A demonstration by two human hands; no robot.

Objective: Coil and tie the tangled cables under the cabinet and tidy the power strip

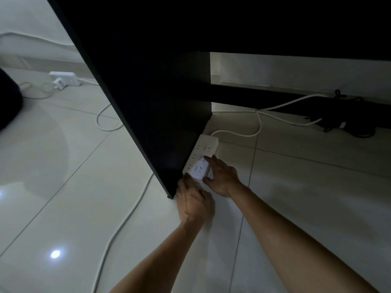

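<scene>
Step in hand: by the look of it, the white power strip (202, 158) is being set flat against the inner face of the dark cabinet side panel (152, 115), right at the panel's front corner.
How to do it well: I'd press evenly from both ends so it sits square along the panel, and keep its white cord (251, 132) slack and unkinked where it leaves the far end.
Left hand (193, 203): at the near end of the strip, fingers bent over that end and the panel's bottom corner; whether it truly grips is hard to say in this light.
Right hand (221, 177): fingers fairly straight, 1 fingertip resting on the socket face, thumb at the near corner; steadying, not clutching.
Cables: a dark bundle (347, 121) lies well apart under the cabinet, and 1 more white cord (118, 225) trails across the tiled floor (317, 197).
</scene>
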